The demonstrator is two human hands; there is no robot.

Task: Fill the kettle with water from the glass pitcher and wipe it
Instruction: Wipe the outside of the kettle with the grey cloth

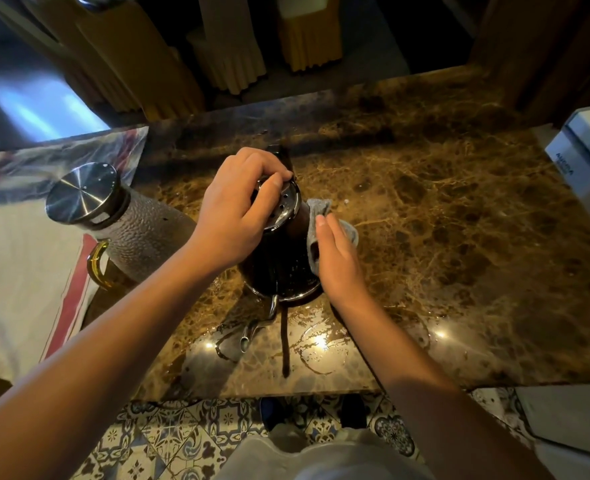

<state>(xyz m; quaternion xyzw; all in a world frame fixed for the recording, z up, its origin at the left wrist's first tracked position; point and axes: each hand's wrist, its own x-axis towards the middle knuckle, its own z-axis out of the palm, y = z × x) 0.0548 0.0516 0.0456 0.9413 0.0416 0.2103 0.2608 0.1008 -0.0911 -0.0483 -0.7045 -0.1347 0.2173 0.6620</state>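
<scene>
A dark, shiny kettle (pixel 279 268) stands upright in the middle of the brown marble counter (pixel 442 237), its thin spout (pixel 252 332) pointing toward me. My left hand (pixel 238 209) grips the kettle's perforated lid and top. My right hand (pixel 335 261) presses a grey cloth (pixel 321 230) flat against the kettle's right side. The textured glass pitcher (pixel 141 237), with a steel lid (pixel 82 192) and amber handle (pixel 96 265), stands just left of the kettle, untouched.
A white cloth with a red stripe (pixel 27 278) covers the counter's left part. Crinkled plastic wrap (pixel 61 161) lies behind the pitcher. A white box (pixel 584 161) sits at the right edge. Water shines on the counter near the spout. Yellow-covered chairs stand beyond the far edge.
</scene>
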